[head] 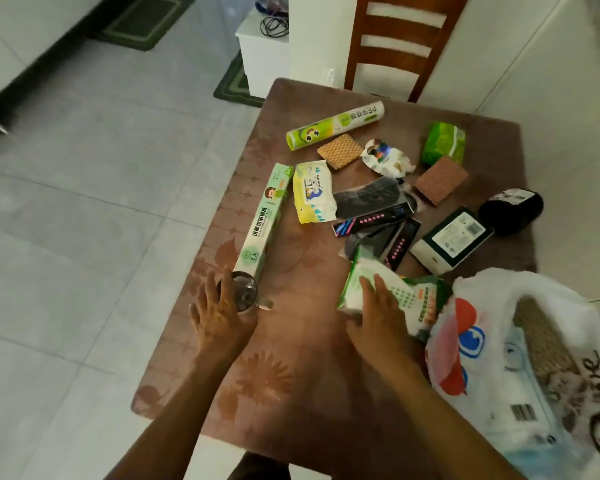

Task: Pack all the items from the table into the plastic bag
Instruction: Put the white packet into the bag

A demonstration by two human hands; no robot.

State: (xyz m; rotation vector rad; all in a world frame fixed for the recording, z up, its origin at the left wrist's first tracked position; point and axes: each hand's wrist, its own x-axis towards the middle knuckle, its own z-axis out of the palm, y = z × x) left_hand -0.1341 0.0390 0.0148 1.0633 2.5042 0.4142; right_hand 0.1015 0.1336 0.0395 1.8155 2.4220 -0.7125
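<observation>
The right hand (378, 308) lies fingers-spread on a soft green-and-white pack (392, 292), thumb curled under its near edge, at the mouth of the crinkled white bag (520, 358) on the table's (291, 341) right. The left hand (219, 313) curls round a small clear glass (245, 292) beside a long foil box (264, 223). Further out lie wipes (312, 192), a roll (336, 124) and waffle-textured pads (340, 150).

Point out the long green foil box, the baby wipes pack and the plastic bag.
long green foil box (264, 220), head view, middle of its printed top face.
baby wipes pack (313, 192), head view, centre of its front label.
plastic bag (465, 341), head view, its printed left wall.
</observation>
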